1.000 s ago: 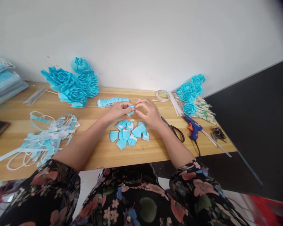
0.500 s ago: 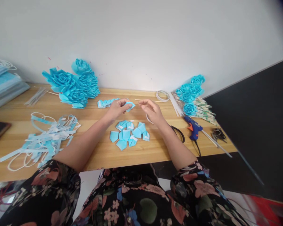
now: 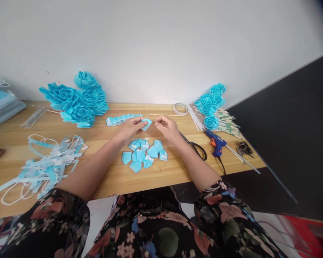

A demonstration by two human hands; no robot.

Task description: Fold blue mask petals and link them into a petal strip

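My left hand (image 3: 131,128) pinches a small folded blue petal (image 3: 146,124) just above the wooden table (image 3: 118,172). A short gap to the right of that petal, my right hand (image 3: 167,128) hovers with its fingers curled and pinched together; what they hold, if anything, is too small to make out. Below both hands lies a pile of several folded blue petals (image 3: 142,154). A row of overlapped petals (image 3: 123,118) lies just behind my left hand.
Blue paper roses (image 3: 75,100) lie at the back left, more roses on sticks (image 3: 214,105) at the back right. Black scissors (image 3: 196,148), a blue glue gun (image 3: 216,143), a tape roll (image 3: 180,108) and a wooden skewer (image 3: 164,115) are right of my hands. Cut strips (image 3: 45,161) lie left.
My hands were together on the petal, then parted: the right let go and drew a little to the right, while the left kept the petal. The view shifted slightly.
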